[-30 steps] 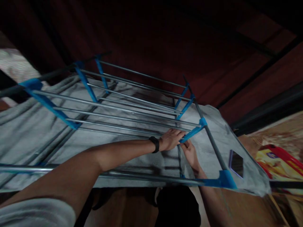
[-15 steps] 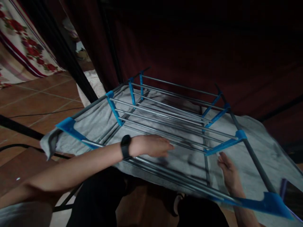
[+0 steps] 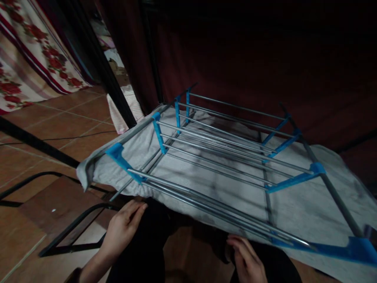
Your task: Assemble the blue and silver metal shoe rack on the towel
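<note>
A clothes drying rack (image 3: 220, 145) with grey metal bars and blue plastic brackets lies across a grey blanket in front of me. My left hand (image 3: 125, 222) is above my left thigh, off the rack's near left corner. Its fingers are curled and pressed together, and no object shows in them. Over my right thigh, just below the rack's near bars, is my right hand (image 3: 246, 257). Its fingers are loosely bent and partly apart, with nothing visible in them. Neither hand touches the rack.
The grey blanket (image 3: 297, 208) covers the surface under the rack. To the left, a black-framed chair (image 3: 44, 208) stands on the tiled floor (image 3: 70, 153), beside a dark slanting post (image 3: 110, 74). A dark red curtain (image 3: 235, 67) hangs behind; a floral cloth (image 3: 50, 59) hangs at upper left.
My left hand has drawn back from over the rack toward my left thigh. My right hand has left the right bracket area and come down to my right thigh. The view has shifted left.
</note>
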Demonstrator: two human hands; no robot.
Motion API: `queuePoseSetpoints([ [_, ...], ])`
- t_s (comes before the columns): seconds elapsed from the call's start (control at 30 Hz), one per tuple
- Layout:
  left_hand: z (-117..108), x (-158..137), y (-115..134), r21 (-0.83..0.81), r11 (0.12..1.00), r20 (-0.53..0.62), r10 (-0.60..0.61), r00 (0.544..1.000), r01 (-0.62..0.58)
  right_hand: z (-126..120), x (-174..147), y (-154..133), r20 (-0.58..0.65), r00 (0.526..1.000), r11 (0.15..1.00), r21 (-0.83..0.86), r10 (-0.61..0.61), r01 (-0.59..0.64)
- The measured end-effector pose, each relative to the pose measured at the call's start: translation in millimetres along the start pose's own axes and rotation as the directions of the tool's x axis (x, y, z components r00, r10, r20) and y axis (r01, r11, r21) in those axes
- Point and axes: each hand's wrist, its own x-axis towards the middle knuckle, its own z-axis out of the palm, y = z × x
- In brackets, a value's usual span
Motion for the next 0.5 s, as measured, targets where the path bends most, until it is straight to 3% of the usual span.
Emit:
queuePoseSetpoints([
  [0.07,-11.6,5.5,-8.7,-0.068,0.99,-0.156,-0.134,0.979,0.125,22.1,39.4,-30.4,0.123,0.985,0.991,-0.041,-0.123,0.129],
  [0.13,-25.5,14.3,-16.6,-0.181,0.959,-0.31,-0.266,0.913,0.218,37.9,69.1,-52.0,0.207,0.962,0.978,-0.074,-0.176,0.195],
  [0.23,-38.4,41.9,-32.0,-0.391,0.877,-0.381,-0.431,0.818,0.28,57.8,100.5,-62.0,0.309,0.932,0.968,-0.097,-0.19,0.23],
  [0.33,-34.2,90.1,-48.0,-0.496,0.833,-0.292,-0.426,0.856,0.245,80.6,133.5,-54.4,0.271,0.948,0.97,-0.126,-0.17,0.21],
  [0.43,-17.0,144.7,-60.4,-0.583,0.802,-0.227,-0.312,0.923,0.128,106.8,179.6,-47.5,0.255,0.955,0.966,-0.165,-0.151,0.197],
  [0.5,-3.2,175.5,-66.1,-0.618,0.778,-0.1,-0.22,0.97,0.113,124.4,214.5,-49.0,0.277,0.957,0.966,-0.208,-0.091,0.152],
])
